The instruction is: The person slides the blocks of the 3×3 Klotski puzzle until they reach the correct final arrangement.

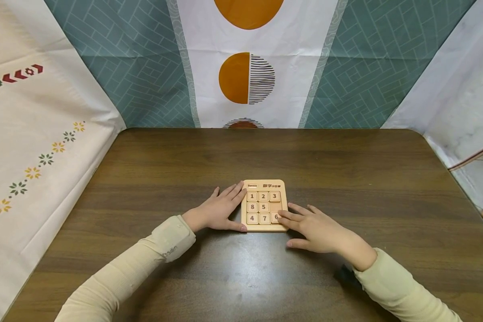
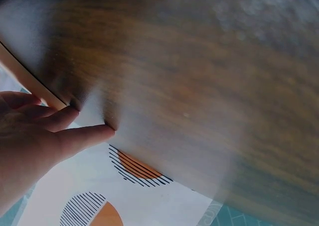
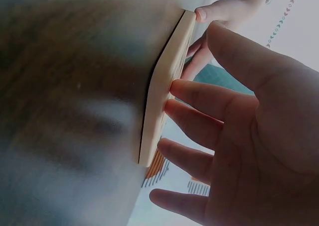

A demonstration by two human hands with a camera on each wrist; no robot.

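A wooden number slide puzzle (image 1: 283,201) lies flat on the brown table. Its tiles read 1, 2, 3 on top, 8, 5 and a gap at the right of the middle row, then 4, 7, 6 below. My left hand (image 1: 219,209) rests along the puzzle's left edge, fingers spread and fairly straight. On the other side, my right hand (image 1: 318,229) reaches in, its fingertips touching the number 6 tile (image 1: 275,217) and partly covering it. In the right wrist view the puzzle board (image 3: 167,86) appears edge-on, with extended fingers at its top face.
The brown wooden table (image 1: 177,156) stretches around the puzzle on all sides. Behind it hangs a teal and white patterned cloth (image 1: 285,85). White patterned cloth (image 1: 44,134) covers the left side, and pale cloth (image 1: 467,98) the right.
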